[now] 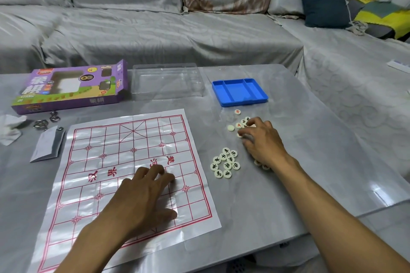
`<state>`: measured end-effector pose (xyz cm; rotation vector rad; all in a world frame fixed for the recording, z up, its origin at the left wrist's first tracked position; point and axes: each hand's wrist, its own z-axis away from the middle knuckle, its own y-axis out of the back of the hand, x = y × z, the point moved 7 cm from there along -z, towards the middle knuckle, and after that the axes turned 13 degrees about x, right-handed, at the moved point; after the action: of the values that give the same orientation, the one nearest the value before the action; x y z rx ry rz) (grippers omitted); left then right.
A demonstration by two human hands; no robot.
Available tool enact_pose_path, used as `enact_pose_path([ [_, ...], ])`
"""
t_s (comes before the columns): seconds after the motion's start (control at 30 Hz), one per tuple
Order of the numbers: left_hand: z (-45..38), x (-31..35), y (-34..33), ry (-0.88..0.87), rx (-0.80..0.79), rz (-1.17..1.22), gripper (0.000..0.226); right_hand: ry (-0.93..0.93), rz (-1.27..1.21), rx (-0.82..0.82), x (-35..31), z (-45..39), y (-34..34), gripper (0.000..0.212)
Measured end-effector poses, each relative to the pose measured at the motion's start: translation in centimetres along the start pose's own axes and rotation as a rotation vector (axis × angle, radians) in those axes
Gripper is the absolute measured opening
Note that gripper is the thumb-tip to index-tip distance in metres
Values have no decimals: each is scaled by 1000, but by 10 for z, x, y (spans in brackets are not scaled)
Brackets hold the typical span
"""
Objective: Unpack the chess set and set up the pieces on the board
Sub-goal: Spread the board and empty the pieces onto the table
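Home living room: draped sofa (155,29), cushions (324,3)

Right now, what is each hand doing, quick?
Left hand: open, fingers spread, resting flat on the paper board.
Right hand: over the loose pieces; whether it grips one cannot be told.

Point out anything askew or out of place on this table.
The creased plastic chess board sheet lies rotated against the table edge. A crumpled white tissue and loose metal ring puzzles sit beside the purple cardboard box, unrelated to the set.
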<state>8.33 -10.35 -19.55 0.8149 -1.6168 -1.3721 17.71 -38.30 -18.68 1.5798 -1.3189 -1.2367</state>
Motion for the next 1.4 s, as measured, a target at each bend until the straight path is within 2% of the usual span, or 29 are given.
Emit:
enact_pose_path([
  [0.13, 0, -1, -1, 3, -9, -3, 70, -15, -35, -32, -1, -2, 2, 30],
  [0.27, 0, -1, -2, 5, -15, -3, 70, 73, -60, -76, -8, 1, 0, 39],
  [0.33, 0, -2, -2, 6, -23, -10, 70, 97, -41, -90, -9, 3, -2, 31],
  [0.4, 0, -2, -2, 6, -22, 7, 70, 14, -54, -106, -1, 0, 2, 24],
  [0.53, 1, -2, -2, -5, -25, -18, 70, -186, 14, -308, 20, 2, 11, 13],
  [0.6, 0, -3, -2, 0, -29, -7, 73, -204, -54, -224, 18, 1, 17, 13],
  [0.7, -1, -4, -4, 9, -38, 6, 76, -150, -89, -28, 11, -2, 18, 31],
  [0.77, 0, -4, -4, 10, -35, 5, 75, -103, -30, -5, 11, -1, 13, 35],
  [0.93, 0, -6, -4, 14, -26, -7, 90, -117, -59, 68, 17, -1, 11, 23],
  [1.1, 0, -4, -5, 10, -37, -4, 76, -30, -107, -8, 1, 0, 3, 21],
  [1.27, 0, -5, -5, 19, -32, 12, 77, -81, -355, -150, -10, 3, -7, 30],
  [1.33, 0, -5, -5, 19, -33, 6, 77, -115, -361, -16, -5, -1, 2, 30],
  [1.4, -1, -4, -4, 12, -30, 7, 76, -168, -234, 157, 13, -5, 16, 33],
])
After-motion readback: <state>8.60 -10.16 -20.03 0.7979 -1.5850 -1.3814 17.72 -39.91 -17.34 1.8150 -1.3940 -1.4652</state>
